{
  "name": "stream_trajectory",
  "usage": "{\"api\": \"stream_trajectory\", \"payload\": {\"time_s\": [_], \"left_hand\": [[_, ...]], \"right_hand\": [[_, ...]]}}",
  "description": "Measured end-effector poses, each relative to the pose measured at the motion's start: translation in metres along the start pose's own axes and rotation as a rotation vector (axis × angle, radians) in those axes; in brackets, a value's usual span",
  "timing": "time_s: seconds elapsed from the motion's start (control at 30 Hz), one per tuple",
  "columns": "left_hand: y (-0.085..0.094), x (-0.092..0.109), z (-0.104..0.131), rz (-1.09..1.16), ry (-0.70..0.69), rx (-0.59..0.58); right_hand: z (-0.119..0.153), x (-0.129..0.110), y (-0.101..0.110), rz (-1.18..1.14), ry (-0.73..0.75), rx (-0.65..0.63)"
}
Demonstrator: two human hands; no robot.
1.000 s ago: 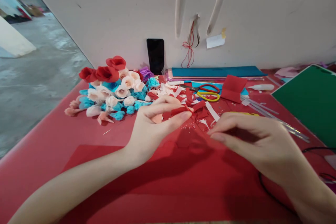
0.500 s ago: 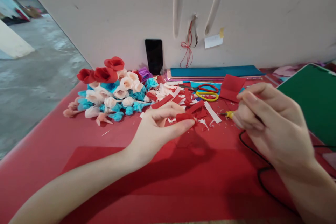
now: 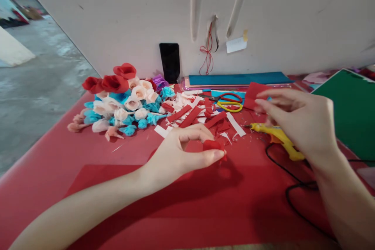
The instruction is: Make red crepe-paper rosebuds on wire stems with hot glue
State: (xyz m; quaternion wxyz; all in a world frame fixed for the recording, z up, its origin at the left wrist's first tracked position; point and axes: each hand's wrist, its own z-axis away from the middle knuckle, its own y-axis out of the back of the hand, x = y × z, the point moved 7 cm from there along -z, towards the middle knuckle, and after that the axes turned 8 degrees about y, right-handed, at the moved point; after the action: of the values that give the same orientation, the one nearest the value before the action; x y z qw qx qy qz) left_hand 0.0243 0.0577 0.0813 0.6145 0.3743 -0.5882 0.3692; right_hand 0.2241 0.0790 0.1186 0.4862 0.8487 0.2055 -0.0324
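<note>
Between the thumb and fingers of my left hand (image 3: 187, 148) is a small curled red paper piece (image 3: 213, 145), held above a large red sheet (image 3: 187, 199). My right hand (image 3: 301, 117) is raised at the right, thumb and fingertips beside a red paper square (image 3: 252, 95); whether they grip it is unclear. Below that hand a yellow glue gun (image 3: 278, 136) lies on the table, its nozzle pointing left. Red and white paper scraps (image 3: 193, 115) are heaped beyond my left hand, next to scissors (image 3: 230, 101) with red and yellow handles.
Paper flowers (image 3: 125, 105) in red, white, blue and pink are piled at the left. A black phone (image 3: 170, 62) leans on the pale wall. A green board (image 3: 348, 113) stands at the right, and a black cord (image 3: 290, 199) curves over the red table (image 3: 47, 164).
My right hand has opened somewhat and moved up, uncovering more of the glue gun. My left hand, with the red paper piece, has shifted slightly right and down.
</note>
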Motion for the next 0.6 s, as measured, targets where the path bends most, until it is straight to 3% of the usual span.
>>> {"api": "stream_trajectory", "payload": {"time_s": [0.1, 0.17, 0.3, 0.47, 0.53, 0.6], "left_hand": [[0.000, -0.002, 0.000, -0.001, -0.002, 0.002], [0.000, -0.003, 0.000, 0.001, 0.001, 0.002], [-0.004, -0.004, 0.000, -0.004, 0.035, -0.031], [-0.011, -0.004, 0.001, -0.017, 0.063, -0.113], [-0.015, -0.005, 0.001, -0.029, 0.063, -0.154], [-0.014, -0.006, 0.001, -0.008, 0.062, -0.146]], "right_hand": [[-0.001, -0.023, 0.008, -0.034, 0.170, 0.042], [0.001, -0.044, 0.010, -0.184, 0.285, 0.007], [0.014, -0.073, 0.003, -0.576, 0.248, -0.160], [0.023, -0.083, -0.010, -0.785, 0.148, -0.297], [0.019, -0.071, -0.008, -0.682, 0.094, -0.203], [0.016, -0.052, 0.001, -0.449, 0.025, 0.013]]}}
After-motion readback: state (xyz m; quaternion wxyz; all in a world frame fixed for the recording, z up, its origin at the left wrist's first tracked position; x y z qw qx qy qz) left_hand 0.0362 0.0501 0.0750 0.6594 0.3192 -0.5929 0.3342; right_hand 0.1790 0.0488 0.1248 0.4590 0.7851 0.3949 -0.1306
